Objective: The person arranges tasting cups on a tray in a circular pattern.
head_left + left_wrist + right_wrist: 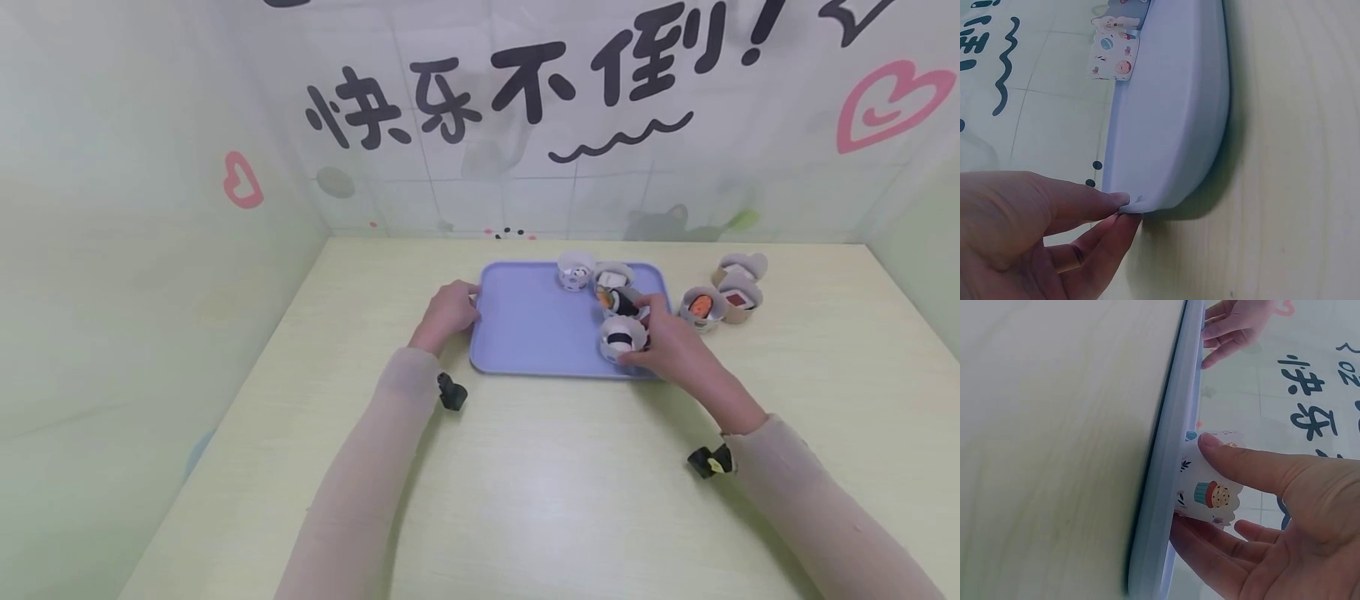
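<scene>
In the head view my left hand (448, 310) is at the left edge of a lavender tray (525, 333). The left wrist view shows its thumb and fingers pinching the tray's rim. My right hand (673, 346) grips a scalloped paper baking cup (1210, 490) with a cupcake print, thumb on one side and fingers on the other. Inside that cup is a white sushi-like piece with a dark band (620, 341). The cup stands at the tray's front right. Behind it are a cup with a dark-wrapped, orange-tipped roll (621, 301) and two more paper cups, one holding a white piece (612, 279).
Off the tray's right side, on the pale wooden table (525, 483), stand a cup with an orange-topped piece (701, 307), one with a red-topped piece (737, 300) and another paper cup (752, 265) behind. A printed curtain (510, 192) hangs along the table's back edge.
</scene>
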Motion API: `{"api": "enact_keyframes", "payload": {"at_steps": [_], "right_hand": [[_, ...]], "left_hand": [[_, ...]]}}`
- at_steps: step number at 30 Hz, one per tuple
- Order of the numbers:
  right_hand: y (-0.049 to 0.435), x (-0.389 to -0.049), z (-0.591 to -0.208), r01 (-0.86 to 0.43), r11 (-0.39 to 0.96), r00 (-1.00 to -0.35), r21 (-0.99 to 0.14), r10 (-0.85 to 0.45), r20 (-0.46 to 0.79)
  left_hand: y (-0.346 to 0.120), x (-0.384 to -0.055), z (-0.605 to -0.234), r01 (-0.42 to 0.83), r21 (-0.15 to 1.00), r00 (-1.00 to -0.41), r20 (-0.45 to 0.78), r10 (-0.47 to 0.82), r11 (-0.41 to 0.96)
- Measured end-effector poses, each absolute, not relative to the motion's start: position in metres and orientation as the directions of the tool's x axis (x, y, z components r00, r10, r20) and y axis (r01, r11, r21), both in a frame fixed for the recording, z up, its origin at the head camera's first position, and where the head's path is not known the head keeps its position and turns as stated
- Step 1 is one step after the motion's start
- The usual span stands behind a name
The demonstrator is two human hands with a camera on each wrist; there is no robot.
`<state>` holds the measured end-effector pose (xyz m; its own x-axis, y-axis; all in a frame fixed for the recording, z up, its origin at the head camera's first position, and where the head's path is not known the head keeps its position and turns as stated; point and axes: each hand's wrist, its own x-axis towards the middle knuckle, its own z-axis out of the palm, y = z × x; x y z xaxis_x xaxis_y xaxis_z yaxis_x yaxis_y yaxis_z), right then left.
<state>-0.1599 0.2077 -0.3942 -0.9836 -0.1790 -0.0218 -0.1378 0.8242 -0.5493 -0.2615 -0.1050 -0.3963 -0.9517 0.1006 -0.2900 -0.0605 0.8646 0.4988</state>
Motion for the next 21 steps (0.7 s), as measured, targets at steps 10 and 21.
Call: {"api": "enact_keyframes", "payload": {"at_steps": [10,21], "right_hand": [[0.2081,-0.1605,-0.3974,-0.134,0.804,-0.983,-0.58,-0.183,-0.027],[0.2025,-0.1606,-0.3951,-0.099,0.801,-0.984,-0.59,-0.167,-0.061]], "left_hand": [[-0.1057,-0.2624,-0.3964,-0.067,0.501,-0.951,-0.294,0.097,0.863],[-0.106,-0.2635,-0.3975,-0.062,0.5,-0.951,-0.292,0.101,0.864]]}}
